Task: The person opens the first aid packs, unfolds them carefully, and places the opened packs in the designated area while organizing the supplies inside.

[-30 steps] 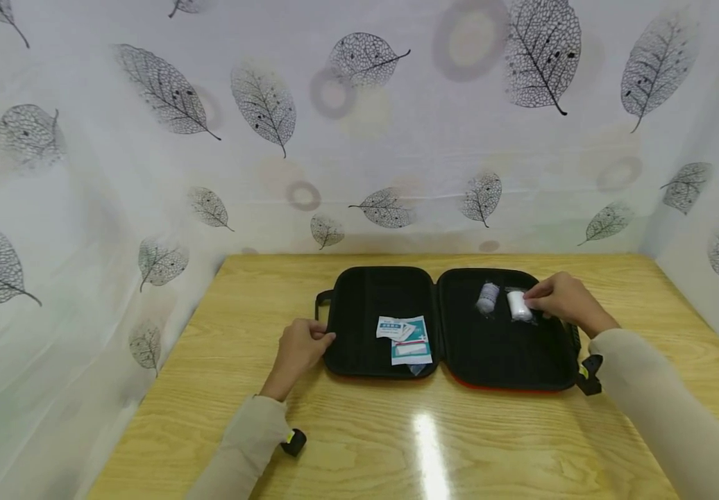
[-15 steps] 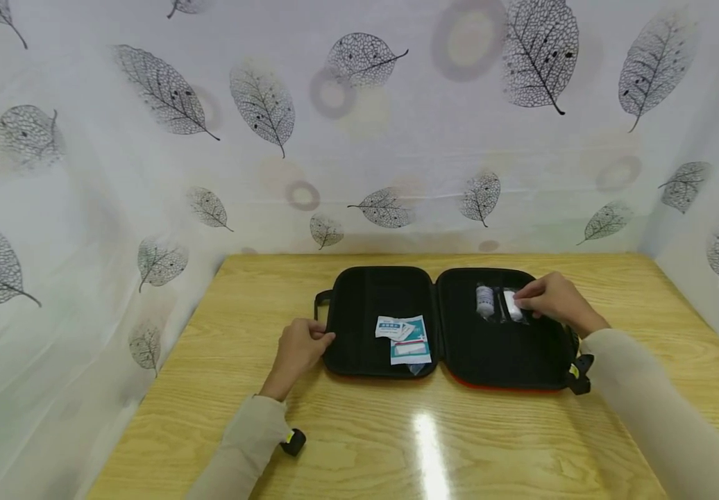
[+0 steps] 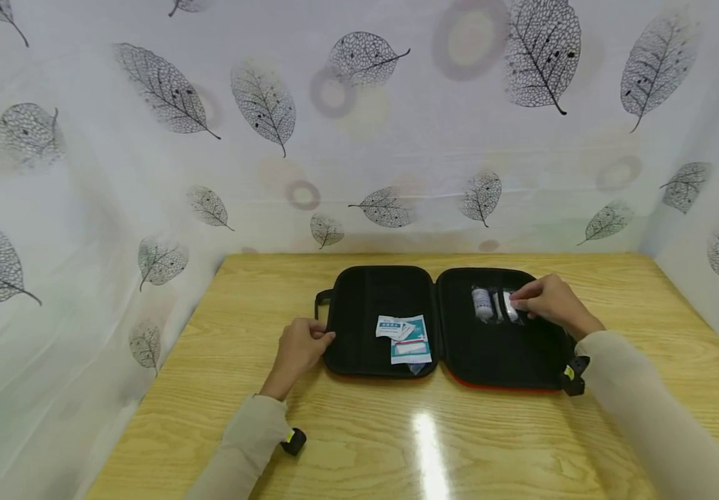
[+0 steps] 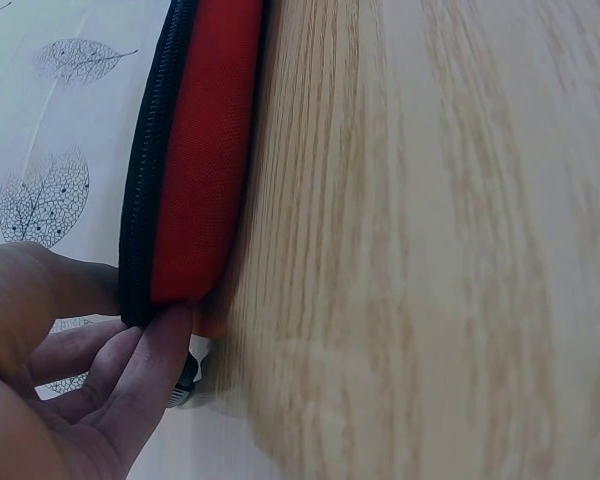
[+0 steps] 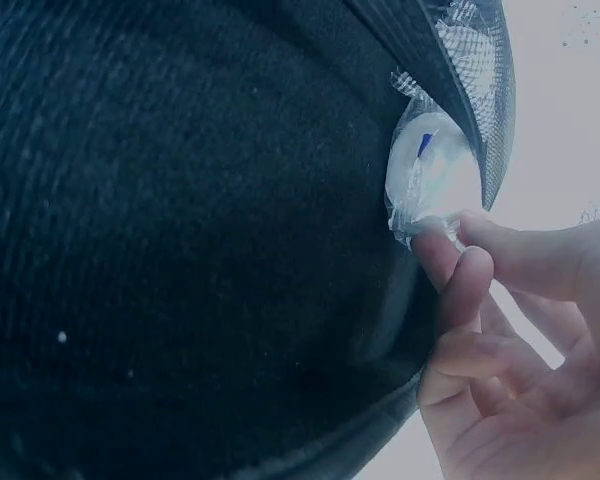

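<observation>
the white wrapped roll [image 3: 510,305] has shifted a little toward the counter's left edge over the last second and now lies partly behind a dark band [image 3: 502,306], close beside a second wrapped roll [image 3: 481,304]. that suggests it is being seated in the band, though its outer end seems to stick out, so the fit looks unfinished. both rolls sit in the half of the black-lined case [image 3: 491,357] nearer the right edge of the counter [image 3: 347,444], toward the far edge.

the right hand [image 3: 550,303] has a narrow grip: thumb and a fingertip pinch the roll's clear wrapper at its end. the left hand [image 3: 300,344] has its thumb and fingers closed about the case rim on the side toward the counter's left edge, and looks unmoved.

as for writing, the small white packet [image 3: 388,327] carries blue print too blurred to read; the teal-and-white packet [image 3: 411,351] bears a pale cross. the held roll shows a blue mark, the other faint lettering, neither legible. no brand can be made out.
</observation>
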